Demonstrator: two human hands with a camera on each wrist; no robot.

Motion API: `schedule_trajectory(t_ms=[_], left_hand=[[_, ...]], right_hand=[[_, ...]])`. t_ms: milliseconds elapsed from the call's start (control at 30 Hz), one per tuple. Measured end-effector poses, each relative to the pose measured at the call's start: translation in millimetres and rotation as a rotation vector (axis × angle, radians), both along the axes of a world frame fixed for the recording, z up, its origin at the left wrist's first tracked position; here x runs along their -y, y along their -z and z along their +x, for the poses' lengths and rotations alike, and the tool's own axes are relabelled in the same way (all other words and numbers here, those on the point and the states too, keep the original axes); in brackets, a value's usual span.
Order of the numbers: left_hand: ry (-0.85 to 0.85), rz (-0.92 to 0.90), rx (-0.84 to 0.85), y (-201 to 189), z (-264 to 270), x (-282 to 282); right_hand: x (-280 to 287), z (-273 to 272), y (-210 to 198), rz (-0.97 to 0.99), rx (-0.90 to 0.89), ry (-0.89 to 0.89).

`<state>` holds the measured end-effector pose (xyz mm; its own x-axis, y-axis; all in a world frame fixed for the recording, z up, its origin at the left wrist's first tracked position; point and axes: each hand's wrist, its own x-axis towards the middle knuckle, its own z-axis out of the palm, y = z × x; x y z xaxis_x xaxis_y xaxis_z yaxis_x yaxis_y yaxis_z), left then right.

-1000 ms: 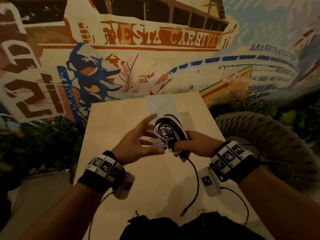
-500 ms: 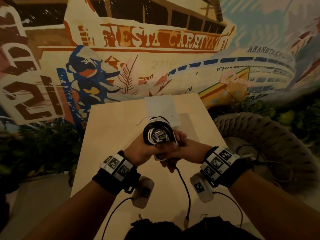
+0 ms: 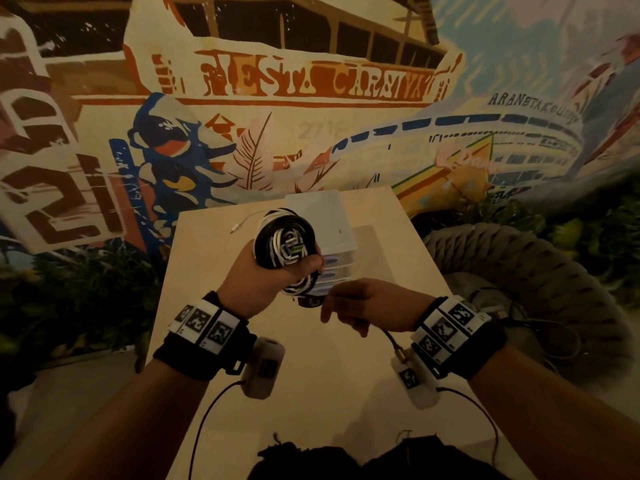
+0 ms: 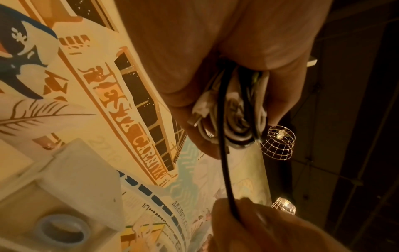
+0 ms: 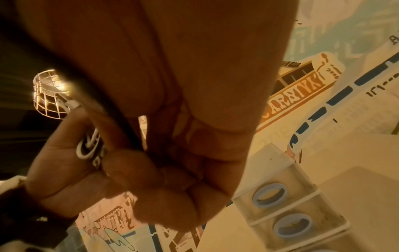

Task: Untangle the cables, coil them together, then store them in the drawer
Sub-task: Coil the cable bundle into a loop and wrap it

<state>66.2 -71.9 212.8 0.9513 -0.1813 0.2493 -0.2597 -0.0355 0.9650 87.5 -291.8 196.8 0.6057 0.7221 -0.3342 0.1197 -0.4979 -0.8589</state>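
Note:
A coil of black and white cables (image 3: 285, 242) is held upright above the table, and my left hand (image 3: 277, 268) grips it from below. In the left wrist view the coil (image 4: 235, 109) sits squeezed between my fingers. One black cable (image 4: 225, 170) runs out of it down to my right hand (image 3: 349, 299), which pinches that strand just under the coil. The cable's brass plug (image 3: 401, 356) hangs by my right wrist. A white plug end (image 3: 237, 227) sticks out to the coil's left. Behind stands the white drawer unit (image 3: 325, 216), drawers closed.
The drawer unit has round blue pull rings (image 5: 270, 196) on its fronts. It stands at the far end of a pale table (image 3: 311, 393). A woven rope chair (image 3: 519, 271) is on the right, plants on both sides, a painted mural wall behind.
The coil passed from my right hand into my left and rose toward the drawers. My right hand dropped below it, now holding only the loose black strand, whose tail was drawn up.

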Motion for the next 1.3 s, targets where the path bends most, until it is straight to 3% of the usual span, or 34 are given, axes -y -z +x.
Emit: schedule_trajectory(t_ms=[167,300,433,500,667,800,967,1167,1300], left_hand=[[-0.106,0.363,-0.039,0.7,-5.3,-10.2],[-0.054,0.686,-0.007,-2.3,-8.3,-6.0],[0.031,1.007,0.229,-2.6,-7.9,-4.0],[0.056,1.104,0.258,-2.8,-8.3,1.8],[0.090,1.188,0.145,6.5,-12.0,13.9],[0.031,1.162,0.143,20.0,-15.3,19.4],[-0.051,1.261,0.111,25.1,-14.2,17.9],[-0.146,1.306,0.051,28.0,-11.7,7.4],[-0.207,1.318,0.053,33.0,-13.9,9.3]], right_hand=[[8.0,0.3,-0.1,-0.030,-0.012,0.028],[7.2,1.5,-2.2,0.017,-0.008,0.078],[4.6,-0.1,1.8,0.045,-0.029,0.103],[3.2,-2.8,4.3,0.052,-0.036,0.099],[3.9,-8.5,5.1,0.090,-0.134,0.202],[7.4,-12.5,6.3,0.141,-0.284,0.254],[16.0,-14.8,6.6,0.200,-0.410,0.320],[30.0,-19.0,4.9,0.178,-0.426,0.431],[26.5,-28.3,-5.3,0.091,-0.400,0.348]])
